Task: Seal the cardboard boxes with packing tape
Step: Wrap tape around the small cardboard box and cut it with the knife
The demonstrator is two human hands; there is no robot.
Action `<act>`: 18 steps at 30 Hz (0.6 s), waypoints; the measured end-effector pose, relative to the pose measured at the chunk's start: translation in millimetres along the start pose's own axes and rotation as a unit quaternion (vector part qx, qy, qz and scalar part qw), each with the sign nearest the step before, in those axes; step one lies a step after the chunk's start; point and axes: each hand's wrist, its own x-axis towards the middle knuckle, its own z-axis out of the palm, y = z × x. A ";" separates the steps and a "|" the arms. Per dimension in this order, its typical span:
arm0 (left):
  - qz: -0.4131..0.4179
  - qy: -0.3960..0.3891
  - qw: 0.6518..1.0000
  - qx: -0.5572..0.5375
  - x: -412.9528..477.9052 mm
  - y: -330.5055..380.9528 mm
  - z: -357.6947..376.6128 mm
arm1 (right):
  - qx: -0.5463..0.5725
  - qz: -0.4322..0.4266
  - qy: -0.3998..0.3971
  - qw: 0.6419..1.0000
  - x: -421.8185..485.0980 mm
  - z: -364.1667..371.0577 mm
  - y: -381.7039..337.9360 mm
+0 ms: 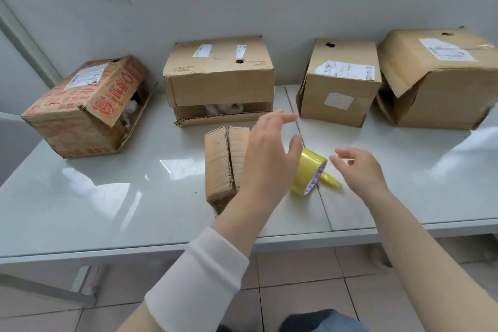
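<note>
A small brown cardboard box (222,163) sits near the table's front, its top flaps meeting in a ragged seam. My left hand (269,153) hovers open just right of it, fingers straight, holding nothing. A yellow roll of packing tape (310,174) stands on edge right behind that hand, with a short loose tail of tape lying on the table. My right hand (358,167) floats open to the right of the roll, fingers loosely spread, not touching it.
Along the wall stand several larger boxes on the white table (107,197): a red-printed box (83,108) at left with an open side flap, a brown box (219,75) with a gaping front, a taller labelled box (339,81), and a crumpled box (439,78) at right.
</note>
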 end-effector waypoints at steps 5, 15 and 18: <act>-0.135 -0.194 0.967 0.095 13.1 -0.2 75.2 | -0.133 -0.013 -0.076 0.988 6.8 30.4 30.6; -0.204 -0.093 0.973 -0.049 -15.4 -14.5 71.3 | 0.236 0.062 -0.173 0.954 -2.8 0.9 13.0; -0.267 -0.109 0.949 -0.129 -20.9 -16.6 65.1 | 0.269 0.032 -0.196 0.942 -9.9 -13.7 5.4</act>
